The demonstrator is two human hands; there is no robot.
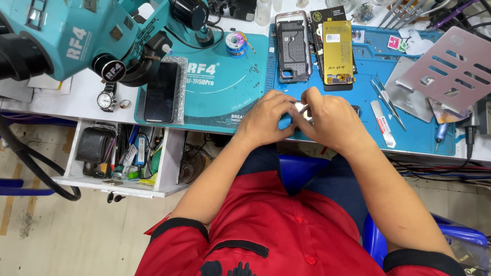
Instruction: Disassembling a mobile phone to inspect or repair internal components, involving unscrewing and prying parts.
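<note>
My left hand and my right hand meet at the near edge of the blue work mat. Together they pinch a small shiny metal part, mostly hidden by the fingers. Just beyond my hands lie an opened phone body with its insides showing and a yellow-backed screen panel. A pair of tweezers lies to the right of my right hand.
A teal microscope hangs over the left, above a teal mat with a black phone. A wristwatch and solder spool lie nearby. An open drawer holds tools. A perforated metal plate sits right.
</note>
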